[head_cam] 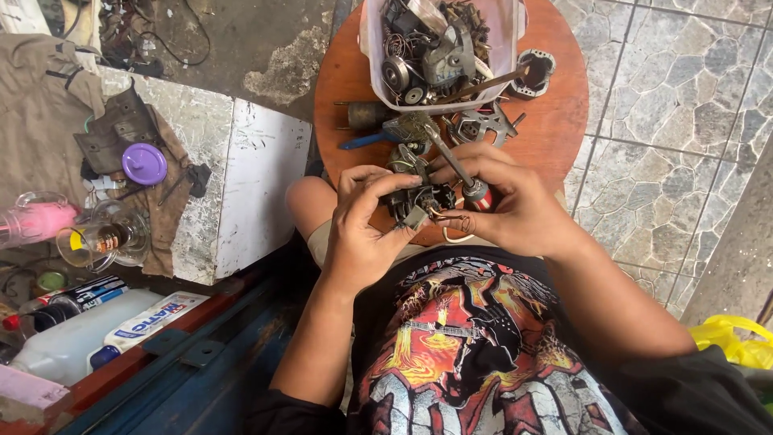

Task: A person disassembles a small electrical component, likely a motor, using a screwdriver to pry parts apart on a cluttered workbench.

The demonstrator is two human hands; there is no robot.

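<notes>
Head view looks down on a person seated at a round reddish-brown wooden tabletop [555, 129], with both hands meeting over its near edge. The left hand [362, 234] is curled closed around a small dark electric motor assembly with copper windings and loose wires [419, 201], its fingers wrapped over the top and its thumb pressing near a small grey block at the lower front. The right hand [515, 205] is closed around the red-and-black handle of a metal-shafted screwdriver [463, 173], whose shaft slants up and to the left above the motor assembly. A thin white wire loops out beneath the two hands. Behind the hands, on the tabletop, stands a translucent white plastic tub [503, 56] filled with dark metal gears, motor parts and coils. Just in front of the tub lie a blue-handled tool [366, 141], a dull cylindrical metal part [366, 114] and a flat grey metal bracket [483, 125]; a grey ring-shaped housing [535, 71] sits just beside the tub on its right. Well apart to the left, a purple round lid [144, 163] rests on a brown cloth, near a clear glass jar [109, 238] lying on its side.
</notes>
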